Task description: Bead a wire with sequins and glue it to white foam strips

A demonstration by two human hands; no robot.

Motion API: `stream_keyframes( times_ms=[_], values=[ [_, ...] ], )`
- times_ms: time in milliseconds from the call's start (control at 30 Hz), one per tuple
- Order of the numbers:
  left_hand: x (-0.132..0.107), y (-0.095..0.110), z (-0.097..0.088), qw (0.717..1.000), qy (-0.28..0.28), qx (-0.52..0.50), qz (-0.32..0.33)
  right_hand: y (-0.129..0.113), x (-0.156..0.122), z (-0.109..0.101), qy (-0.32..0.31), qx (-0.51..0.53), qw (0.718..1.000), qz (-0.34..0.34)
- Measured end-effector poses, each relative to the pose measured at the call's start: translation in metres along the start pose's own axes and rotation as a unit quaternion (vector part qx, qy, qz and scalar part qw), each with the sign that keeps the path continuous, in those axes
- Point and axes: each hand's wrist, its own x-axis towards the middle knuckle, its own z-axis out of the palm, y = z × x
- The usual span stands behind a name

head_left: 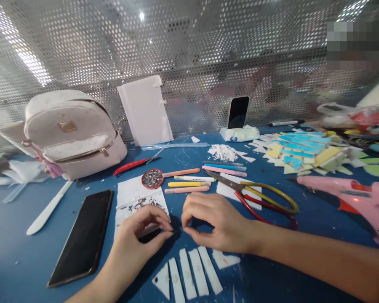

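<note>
My left hand is closed in a pinch just off the edge of a white paper sheet sprinkled with small dark glittery bits. Facing it, my right hand curls with thumb and forefinger pinched together. A small gap lies between the two sets of fingertips; whatever they hold is too small to make out. Below the hands lie several white foam strips, with a triangular piece bearing a dark dot at the left and a fish-tail-shaped piece at the right.
Scissors lie beyond my right wrist, and a pink glue gun rests farther right. Markers and a round dish of glitter sit ahead. A phone, a backpack and foam scraps surround the work area.
</note>
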Motion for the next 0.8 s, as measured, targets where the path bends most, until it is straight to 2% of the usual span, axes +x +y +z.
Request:
stream_keyframes(
  times_ms=[100,133,267,333,400,467,567,700,800],
  values=[
    [0.006,0.002,-0.015,0.996,0.016,0.08,0.041,0.0,0.0,-0.001,0.005,0.005,1.0,0.005],
    [0.009,0.003,-0.023,0.99,0.037,0.122,0.057,-0.001,0.001,-0.001,0.006,0.009,1.0,0.008],
    [0.027,-0.002,-0.064,0.948,0.107,0.287,0.091,-0.001,0.001,-0.003,0.006,0.017,1.0,0.024],
    [0.032,-0.006,-0.078,0.932,0.134,0.325,0.092,-0.001,0.0,-0.003,0.006,0.014,0.999,0.028],
    [0.034,-0.009,-0.083,0.927,0.146,0.335,0.088,-0.001,0.0,-0.003,0.008,0.012,1.0,0.028],
    [0.032,-0.008,-0.079,0.929,0.147,0.325,0.096,0.0,0.0,-0.003,0.011,0.012,1.0,0.026],
    [0.022,-0.001,-0.059,0.944,0.134,0.282,0.11,0.0,0.0,-0.002,0.011,0.009,0.999,0.029],
    [0.005,0.007,-0.024,0.976,0.077,0.184,0.088,-0.002,0.0,-0.002,0.014,0.012,1.0,0.025],
    [-0.002,0.007,-0.005,0.989,0.026,0.123,0.074,-0.004,0.001,-0.002,0.008,0.014,1.0,0.015]
  ],
)
